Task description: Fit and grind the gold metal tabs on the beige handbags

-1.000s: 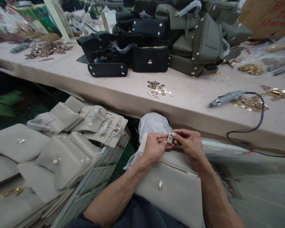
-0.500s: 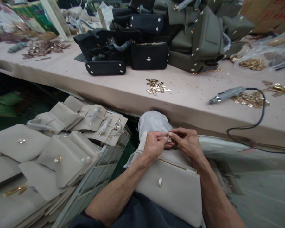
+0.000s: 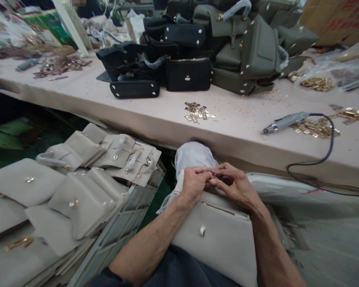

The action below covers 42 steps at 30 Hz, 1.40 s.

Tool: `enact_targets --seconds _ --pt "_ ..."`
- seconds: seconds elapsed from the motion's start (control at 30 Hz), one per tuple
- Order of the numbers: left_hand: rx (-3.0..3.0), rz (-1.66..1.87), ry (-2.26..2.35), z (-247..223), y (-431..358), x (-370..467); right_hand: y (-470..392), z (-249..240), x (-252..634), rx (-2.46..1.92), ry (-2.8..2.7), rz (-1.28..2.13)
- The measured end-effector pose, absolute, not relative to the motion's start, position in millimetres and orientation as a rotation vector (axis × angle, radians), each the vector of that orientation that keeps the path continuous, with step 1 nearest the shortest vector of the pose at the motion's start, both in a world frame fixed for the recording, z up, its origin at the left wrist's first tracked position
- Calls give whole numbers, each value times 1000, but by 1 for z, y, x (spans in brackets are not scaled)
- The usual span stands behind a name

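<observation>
A light grey bag lies across my lap, with a gold zipper along its upper part and a small clasp on its front. Above the zipper, at the bag's top edge, my left hand and my right hand meet. Their fingertips are pinched together around a small metal piece, which the fingers mostly hide. Both hands are closed, and the wrists rest over the bag's two sides.
On the table stand black bags and olive bags, with gold plates and a grey screwdriver tool in front. Grey bags fill a crate at the left. A pale bin is at the right.
My right fingers have curled further over the small metal piece, which showed more clearly before. My right hand has shifted slightly down. The view has moved a little.
</observation>
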<state>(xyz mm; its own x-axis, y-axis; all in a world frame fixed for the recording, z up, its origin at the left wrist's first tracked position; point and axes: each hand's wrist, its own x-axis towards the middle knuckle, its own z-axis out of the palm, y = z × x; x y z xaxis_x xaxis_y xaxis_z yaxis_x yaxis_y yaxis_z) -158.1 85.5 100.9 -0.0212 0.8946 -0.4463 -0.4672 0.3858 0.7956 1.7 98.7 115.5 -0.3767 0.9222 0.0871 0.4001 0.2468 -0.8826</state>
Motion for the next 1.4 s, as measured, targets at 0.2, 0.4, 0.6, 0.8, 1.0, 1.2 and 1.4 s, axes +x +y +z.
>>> enact_targets --seconds 0.2,0.4,0.6,0.8,1.0,1.2,1.4 --pt "659 1030 1126 103 92 -159 113 103 2 -1310 -1886 935" --pt "1561 935 1604 122 92 -159 128 111 3 -1315 -1858 976" --pt "1863 837 1785 125 98 -148 130 115 4 -1346 -1827 984" --pt "1876 716 1719 107 105 -144 131 91 5 -1393 -1695 961" --pt "1583 701 1528 105 116 -151 131 86 7 -1379 -1667 980" --pt "1346 820 1521 101 120 -147 132 88 6 -1404 -1661 921" --pt "1264 958 1442 100 120 -141 131 88 8 -1367 -1595 930"
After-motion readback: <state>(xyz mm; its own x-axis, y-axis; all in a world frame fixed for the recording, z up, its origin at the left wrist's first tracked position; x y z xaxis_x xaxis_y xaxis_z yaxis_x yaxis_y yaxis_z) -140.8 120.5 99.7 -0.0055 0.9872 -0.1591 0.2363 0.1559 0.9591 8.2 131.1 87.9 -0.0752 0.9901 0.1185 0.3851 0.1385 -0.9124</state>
